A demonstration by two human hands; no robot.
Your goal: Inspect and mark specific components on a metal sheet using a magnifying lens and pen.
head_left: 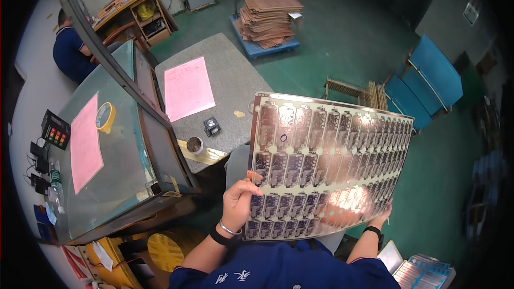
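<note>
I held a large, thin copper-coloured circuit panel up in front of me, tilted so its shiny face caught the light. It was a rectangular sheet with a pale metallic border, covered in rows of many small identical board patterns, dark in places and glaring pinkish-white near the lower right. My left hand gripped its lower left edge, thumb on the face and fingers curled behind. My right hand sat mostly hidden behind the lower right corner, supporting it; I could not tell exactly how its fingers closed. The panel hung above a green floor, just right of a grey stone-topped table bearing a pink sheet. A glass-topped inspection desk stood to my left.
</note>
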